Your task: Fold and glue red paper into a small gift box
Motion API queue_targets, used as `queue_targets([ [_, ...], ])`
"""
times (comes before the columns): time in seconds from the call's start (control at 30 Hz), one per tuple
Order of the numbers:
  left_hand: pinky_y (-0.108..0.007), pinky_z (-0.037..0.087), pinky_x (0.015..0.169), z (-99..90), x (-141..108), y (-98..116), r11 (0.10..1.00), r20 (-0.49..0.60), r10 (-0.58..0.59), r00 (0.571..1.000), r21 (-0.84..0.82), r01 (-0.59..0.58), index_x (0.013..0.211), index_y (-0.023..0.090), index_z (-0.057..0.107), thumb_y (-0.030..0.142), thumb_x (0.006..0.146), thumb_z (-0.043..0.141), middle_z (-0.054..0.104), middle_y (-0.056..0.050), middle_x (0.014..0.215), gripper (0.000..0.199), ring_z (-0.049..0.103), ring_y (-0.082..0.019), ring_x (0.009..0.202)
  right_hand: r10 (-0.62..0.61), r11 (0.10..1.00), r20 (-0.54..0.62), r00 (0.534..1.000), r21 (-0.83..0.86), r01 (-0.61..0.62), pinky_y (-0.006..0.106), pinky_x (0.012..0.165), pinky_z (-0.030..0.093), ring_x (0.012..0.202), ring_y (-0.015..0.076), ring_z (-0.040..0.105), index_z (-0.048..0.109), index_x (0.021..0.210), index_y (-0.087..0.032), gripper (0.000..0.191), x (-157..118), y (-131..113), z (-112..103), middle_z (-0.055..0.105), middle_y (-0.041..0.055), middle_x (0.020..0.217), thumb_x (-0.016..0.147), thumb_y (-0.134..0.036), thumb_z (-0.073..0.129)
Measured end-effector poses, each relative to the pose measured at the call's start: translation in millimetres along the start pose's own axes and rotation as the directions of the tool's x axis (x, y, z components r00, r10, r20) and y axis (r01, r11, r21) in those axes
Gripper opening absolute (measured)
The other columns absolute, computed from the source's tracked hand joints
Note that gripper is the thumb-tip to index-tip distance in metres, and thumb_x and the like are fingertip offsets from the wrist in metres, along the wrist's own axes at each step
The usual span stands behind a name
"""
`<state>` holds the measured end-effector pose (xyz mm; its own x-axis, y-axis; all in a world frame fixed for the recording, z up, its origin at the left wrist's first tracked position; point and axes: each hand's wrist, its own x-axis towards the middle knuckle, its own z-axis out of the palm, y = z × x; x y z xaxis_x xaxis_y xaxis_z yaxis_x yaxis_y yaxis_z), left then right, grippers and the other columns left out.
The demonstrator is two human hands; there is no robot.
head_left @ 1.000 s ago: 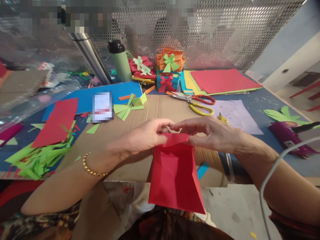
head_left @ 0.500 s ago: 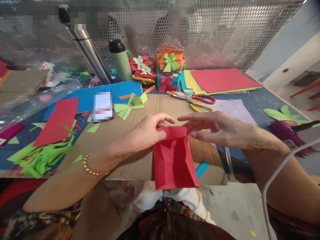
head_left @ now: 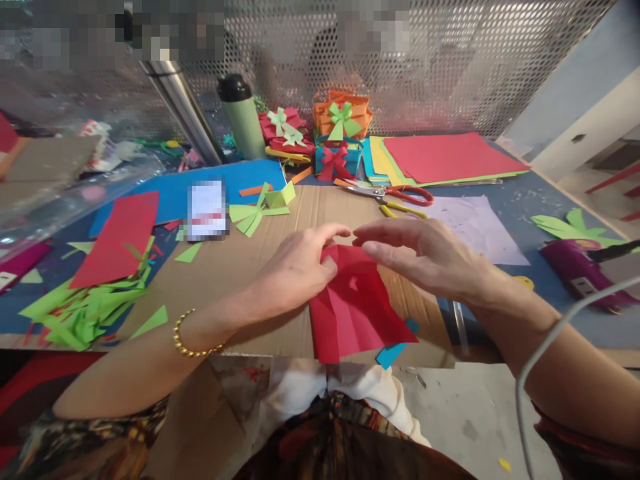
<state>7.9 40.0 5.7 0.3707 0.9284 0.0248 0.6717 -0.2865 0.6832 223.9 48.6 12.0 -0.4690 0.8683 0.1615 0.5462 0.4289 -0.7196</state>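
Red paper: the creased red paper [head_left: 350,310] is at the centre of the frame, just below the meeting hands, its lower end flaring towards the person.
Folds done: creases run lengthwise down it; the upper edge is partly hidden by the hands.
Left to do, as judged: partway shaped, since the lower end looks loose and no bow shows on it; further steps cannot be told.
Left fingers: the left hand [head_left: 305,260] has its thumb pressed on the paper's upper left, apparently pinching it; the index finger arches above the top edge.
Right fingers: the right hand [head_left: 423,253] has thumb and index loosely parted, the thumb tip at the upper right corner; whether they grip cannot be told.
Blue strip: the blue strip [head_left: 391,355] shows on 2 sides of the paper's lower right corner, passing behind it.
Cardboard: the brown cardboard [head_left: 215,273] lies under the work, on the blue desk [head_left: 515,207].
Tools: red-handled scissors [head_left: 376,194] lie above the right hand, upper centre right.
Cuttings: green strips [head_left: 90,313] heap at lower left; 1 red sheet [head_left: 120,237] lies just above.
Bowed pieces: an orange piece [head_left: 325,120] with a green bow and a blue box [head_left: 354,160] with a red bow sit at upper centre.
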Motion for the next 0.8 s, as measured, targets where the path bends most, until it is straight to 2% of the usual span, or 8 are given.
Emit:
queue_targets([
  [0.17,-0.037,0.059,0.094,9.0,-5,-4,0.985,-0.063,0.103,0.993,0.142,-0.093,0.143,0.024,0.063,0.005,0.086,0.054,0.077,-0.006,0.128,0.061,0.075,-0.024,0.110,0.046,0.987,0.061,0.997,-0.158,-0.035,0.029,0.067,0.049,0.076,0.0175,0.069,0.081,0.102,-0.019,0.026,1,-3,9,0.080,0.0045,0.087,0.092,-0.039,0.067],
  [0.3,-0.035,0.060,0.091,14.5,-9,-8,0.958,-0.086,0.194,0.977,0.231,-0.170,0.147,0.027,0.061,0.007,0.088,0.054,0.078,-0.006,0.126,0.063,0.076,-0.024,0.107,0.095,0.979,0.046,0.994,-0.187,-0.085,0.028,0.066,0.047,0.074,0.0167,0.068,0.076,0.087,-0.018,0.011,3,-1,13,0.077,0.0037,0.082,0.087,-0.028,0.070],
  [0.5,-0.036,0.060,0.088,14.4,-10,-3,0.943,-0.044,0.194,0.980,0.282,-0.175,0.150,0.024,0.057,0.011,0.089,0.055,0.079,-0.008,0.123,0.062,0.076,-0.025,0.106,0.075,0.971,0.003,0.997,-0.227,-0.072,0.028,0.063,0.043,0.071,0.0167,0.066,0.071,0.083,-0.018,0.007,3,5,19,0.074,0.0035,0.078,0.085,-0.025,0.070],
  [0.57,-0.035,0.058,0.082,13.3,-8,-1,0.944,-0.042,0.168,0.985,0.296,-0.149,0.141,0.022,0.064,0.017,0.092,0.058,0.081,-0.008,0.113,0.050,0.076,-0.025,0.099,0.041,0.968,-0.019,0.999,-0.247,-0.045,0.027,0.062,0.041,0.069,0.0159,0.064,0.070,0.082,-0.019,0.005,2,7,20,0.072,0.0026,0.075,0.084,-0.023,0.069],
  [0.67,-0.032,0.052,0.071,11.6,-5,0,0.941,-0.034,0.144,0.989,0.315,-0.126,0.107,0.019,0.075,0.029,0.093,0.067,0.080,-0.007,0.097,0.019,0.073,-0.024,0.086,-0.008,0.962,-0.039,0.999,-0.273,-0.003,0.026,0.061,0.039,0.066,0.0145,0.060,0.068,0.081,-0.018,0.003,1,9,22,0.069,0.0018,0.072,0.083,-0.020,0.068],
  [0.73,-0.029,0.045,0.065,10.9,-3,0,0.944,-0.039,0.148,0.988,0.305,-0.129,0.092,0.018,0.074,0.028,0.094,0.070,0.077,-0.005,0.088,0.011,0.070,-0.020,0.078,-0.027,0.960,-0.045,0.999,-0.280,0.014,0.026,0.061,0.039,0.066,0.0141,0.059,0.067,0.080,-0.018,0.004,0,10,24,0.068,0.0020,0.072,0.083,-0.021,0.068],
  [0.8,-0.028,0.038,0.060,10.7,-1,-1,0.954,-0.049,0.149,0.988,0.268,-0.130,0.086,0.018,0.073,0.023,0.094,0.069,0.074,-0.003,0.079,0.011,0.064,-0.016,0.069,-0.038,0.959,-0.051,0.998,-0.281,0.022,0.026,0.061,0.038,0.066,0.0139,0.058,0.067,0.079,-0.018,0.005,0,11,26,0.068,0.0019,0.072,0.083,-0.021,0.068],
])
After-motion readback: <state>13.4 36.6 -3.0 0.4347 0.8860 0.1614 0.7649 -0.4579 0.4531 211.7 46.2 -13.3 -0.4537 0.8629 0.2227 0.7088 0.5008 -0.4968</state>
